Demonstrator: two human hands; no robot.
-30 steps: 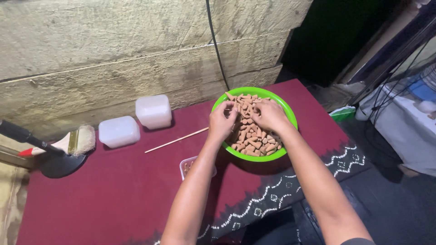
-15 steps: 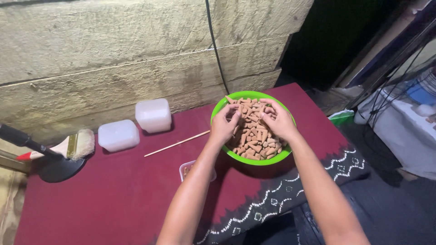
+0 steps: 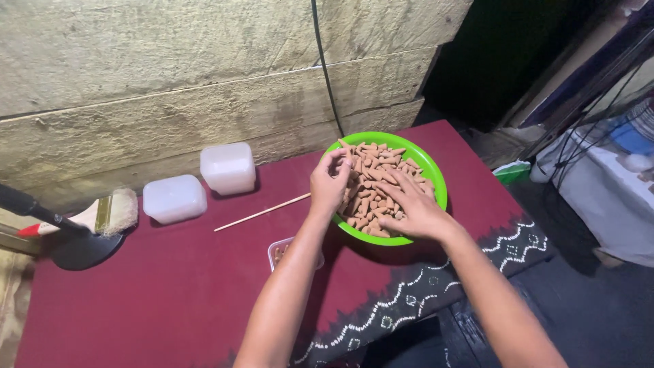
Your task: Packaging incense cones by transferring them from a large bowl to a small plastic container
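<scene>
A bright green bowl (image 3: 437, 182) stands on the maroon cloth, heaped with small brown cone-shaped pieces (image 3: 379, 165). My left hand (image 3: 330, 182) is at the bowl's left rim, its fingertips bunched together on some cones. My right hand (image 3: 413, 206) lies flat on the heap near the bowl's front edge, fingers spread over the cones. A small clear container (image 3: 277, 249) sits on the cloth just left of the bowl, partly hidden under my left forearm.
A thin wooden stick (image 3: 261, 212) lies left of the bowl. Two white lidded tubs (image 3: 228, 167) (image 3: 174, 199) stand near the stone wall. A paintbrush (image 3: 103, 214) rests on a black round base (image 3: 82, 249) at far left. The table's right edge drops to clutter.
My right hand has slid from the middle of the heap toward the bowl's near side and spread flat. My left hand stays at the left rim, fingers bunched tighter.
</scene>
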